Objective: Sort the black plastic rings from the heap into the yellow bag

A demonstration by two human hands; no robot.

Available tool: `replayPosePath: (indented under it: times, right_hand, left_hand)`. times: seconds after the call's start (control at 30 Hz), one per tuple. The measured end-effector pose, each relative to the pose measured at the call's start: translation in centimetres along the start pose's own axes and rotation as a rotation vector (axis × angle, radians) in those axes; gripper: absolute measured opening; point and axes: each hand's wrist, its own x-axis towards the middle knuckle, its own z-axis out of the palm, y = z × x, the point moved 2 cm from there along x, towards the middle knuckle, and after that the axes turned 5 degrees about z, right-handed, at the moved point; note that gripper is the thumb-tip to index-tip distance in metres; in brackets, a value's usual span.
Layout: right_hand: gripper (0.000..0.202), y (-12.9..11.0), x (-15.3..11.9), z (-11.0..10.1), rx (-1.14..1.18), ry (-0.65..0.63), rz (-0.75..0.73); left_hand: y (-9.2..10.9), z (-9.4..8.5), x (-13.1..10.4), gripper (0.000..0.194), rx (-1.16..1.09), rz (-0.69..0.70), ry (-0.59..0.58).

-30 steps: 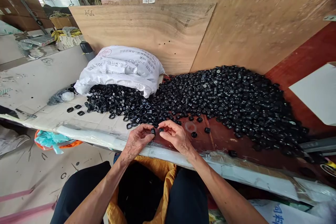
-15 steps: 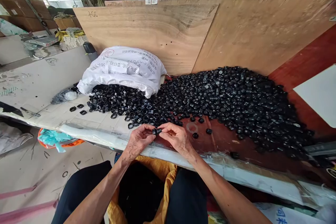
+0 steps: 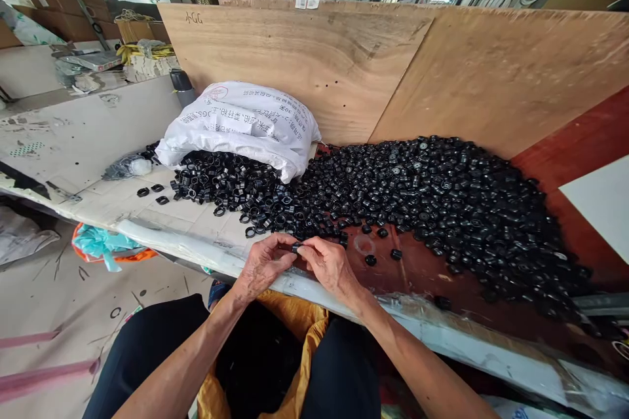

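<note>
Above the table's front edge, my left hand [image 3: 265, 265] and my right hand [image 3: 330, 266] meet with fingertips pinched. Between them sits a small black plastic part [image 3: 295, 247], mostly covered by the fingers; whether it is one piece or two pressed together I cannot tell. Just beyond my hands lies a heap of black plastic rings [image 3: 236, 186]. A larger pile of rounded black caps [image 3: 442, 203] spreads to the right, with a few loose ones, such as a black cap [image 3: 370, 260], near my right hand.
A white printed sack [image 3: 246, 124] rests on the rings against a plywood board [image 3: 304, 52]. Below the table edge [image 3: 196, 249], a yellow sack [image 3: 289, 311] hangs open between my knees, dark inside. A clear ring [image 3: 364, 245] lies on the red surface. Left below stands an orange-rimmed bin [image 3: 142, 255].
Both hands stay together at nearly the same spot. My fingers have closed further over the black pieces, so less of them shows. The whole view has shifted slightly.
</note>
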Motion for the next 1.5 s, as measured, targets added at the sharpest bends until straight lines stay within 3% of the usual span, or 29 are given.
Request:
replayPosePath:
  times: [0.1, 0.23, 0.4, 0.6, 0.77, 0.9, 1.03, 1.27, 1.5]
  right_hand:
    - [0.046, 0.0, 0.2, 0.5, -0.126, 0.074, -0.079]
    - [0.03, -0.5, 0.1, 0.2, -0.092, 0.173, -0.07]
    - [0.02, -1.1, -0.3, -0.3, -0.024, 0.074, -0.122]
    - [0.047, 0.0, 0.1, 0.3, -0.077, 0.058, -0.089]
    - [0.023, -0.4, 0.0, 0.2, 0.057, 0.081, -0.031]
    - [0.011, -1.2, -0.2, -0.2, 0.042, 0.105, -0.104]
    - [0.016, -1.4, -0.2, -0.4, 0.043, 0.115, -0.178]
    - [0.016, -0.6, -0.1, -0.3, 0.053, 0.099, -0.084]
    - [0.018, -0.4, 0.1, -0.3, 0.028, 0.117, -0.248]
  left_hand:
    - [-0.3, -0.1, -0.1, 0.02, 0.072, 0.053, -0.002]
    - [-0.5, -0.1, -0.1, 0.021, 0.128, 0.047, 0.014]
    - [-0.4, 0.0, 0.0, 0.024, 0.105, 0.005, 0.029]
    - [0.2, 0.1, 0.0, 0.021, 0.183, 0.051, -0.02]
    - [-0.1, 0.0, 0.0, 0.021, 0.183, 0.078, -0.031]
    - [-0.8, -0.1, 0.0, 0.023, 0.145, 0.062, 0.036]
    - [-0.9, -0.1, 0.0, 0.023, 0.103, 0.048, 0.063]
    - [-0.9, 0.0, 0.0, 0.022, 0.057, 0.06, 0.065]
    - [-1.2, 0.0, 0.1, 0.021, 0.063, 0.106, 0.062]
